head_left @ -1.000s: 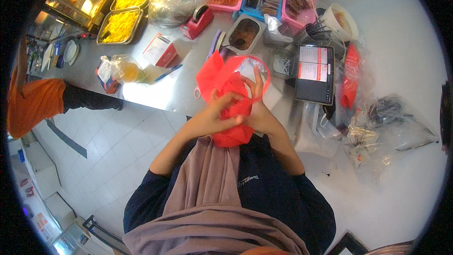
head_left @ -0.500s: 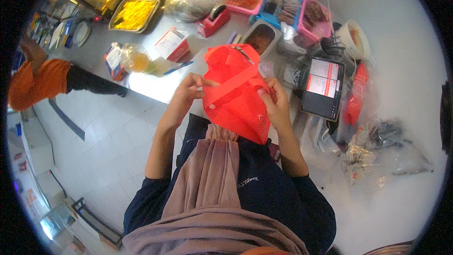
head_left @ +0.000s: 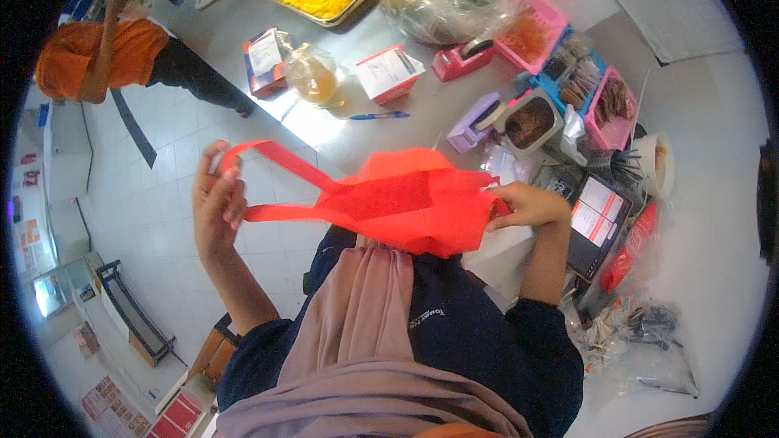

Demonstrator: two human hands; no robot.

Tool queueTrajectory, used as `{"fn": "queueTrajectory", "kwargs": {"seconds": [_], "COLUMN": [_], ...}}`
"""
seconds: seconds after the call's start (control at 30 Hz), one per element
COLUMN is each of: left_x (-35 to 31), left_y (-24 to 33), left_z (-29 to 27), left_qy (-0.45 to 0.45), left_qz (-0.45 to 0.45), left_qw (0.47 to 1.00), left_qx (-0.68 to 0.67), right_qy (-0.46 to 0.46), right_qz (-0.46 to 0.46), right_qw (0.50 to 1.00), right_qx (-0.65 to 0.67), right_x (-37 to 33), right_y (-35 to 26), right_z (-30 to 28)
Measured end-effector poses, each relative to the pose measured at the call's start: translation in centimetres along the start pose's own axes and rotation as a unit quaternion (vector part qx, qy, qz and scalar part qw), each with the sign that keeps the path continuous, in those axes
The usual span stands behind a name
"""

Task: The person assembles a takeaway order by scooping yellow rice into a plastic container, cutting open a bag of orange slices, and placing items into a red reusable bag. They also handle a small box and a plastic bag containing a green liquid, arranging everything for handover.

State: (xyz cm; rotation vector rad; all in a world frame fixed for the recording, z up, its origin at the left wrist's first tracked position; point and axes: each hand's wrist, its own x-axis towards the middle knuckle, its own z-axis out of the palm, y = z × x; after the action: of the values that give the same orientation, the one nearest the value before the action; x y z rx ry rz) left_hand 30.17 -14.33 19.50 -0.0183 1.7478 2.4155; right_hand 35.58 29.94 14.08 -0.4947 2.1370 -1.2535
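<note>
A red cloth carry bag (head_left: 406, 203) hangs between my two hands in front of my chest, its mouth spread so that the inside shows. My left hand (head_left: 217, 199) is closed round the loop of one handle, which it pulls out taut to the left. At the bag's other end, my right hand (head_left: 527, 207) grips the edge, with fingers tucked at the red cloth. Just beyond the bag, a blue pen (head_left: 379, 116) lies on the metal counter (head_left: 341, 142).
Past the pen are a box with a paper slip (head_left: 389, 73), a tied bag of yellowish liquid (head_left: 312, 77) and a red tape dispenser (head_left: 462, 59). To the right stand a purple tape dispenser (head_left: 473, 123), pink baskets (head_left: 610, 109) and a tablet (head_left: 599, 219). A person in orange (head_left: 97, 53) is at far left.
The bag has gone from bunched up to stretched open. My left hand has moved left with a handle, and my right hand has shifted right. My view has turned, sliding the counter things rightward.
</note>
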Motion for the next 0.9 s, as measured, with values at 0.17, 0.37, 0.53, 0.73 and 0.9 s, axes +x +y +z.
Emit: {"fn": "queueTrajectory", "kwargs": {"seconds": [0.17,0.37,0.53,0.73,0.9], "left_x": [0.4,2.8,2.5,2.2,1.9], "left_y": [0.5,2.0,2.8,3.1,2.7], "left_z": [1.2,2.1,0.0,-1.6,-1.3], "left_qy": [-0.107,-0.206,-0.205,-0.169,-0.179], "left_qz": [-0.097,-0.111,-0.091,-0.073,-0.088], "left_qw": [0.989,0.97,0.962,0.968,0.959], "left_qx": [-0.034,-0.06,-0.154,-0.169,-0.2], "right_qy": [0.28,0.078,-0.01,-0.162,0.053], "right_qz": [-0.022,0.079,0.039,0.159,0.246], "right_qw": [0.946,0.847,0.878,0.842,0.818], "right_qx": [-0.159,-0.52,-0.478,-0.49,-0.517], "right_x": [10.3,27.1,29.1,25.0,22.3], "right_y": [-0.4,3.0,1.8,-2.1,-3.4], "right_z": [-6.2,-6.1,-5.1,-10.5,-13.4]}}
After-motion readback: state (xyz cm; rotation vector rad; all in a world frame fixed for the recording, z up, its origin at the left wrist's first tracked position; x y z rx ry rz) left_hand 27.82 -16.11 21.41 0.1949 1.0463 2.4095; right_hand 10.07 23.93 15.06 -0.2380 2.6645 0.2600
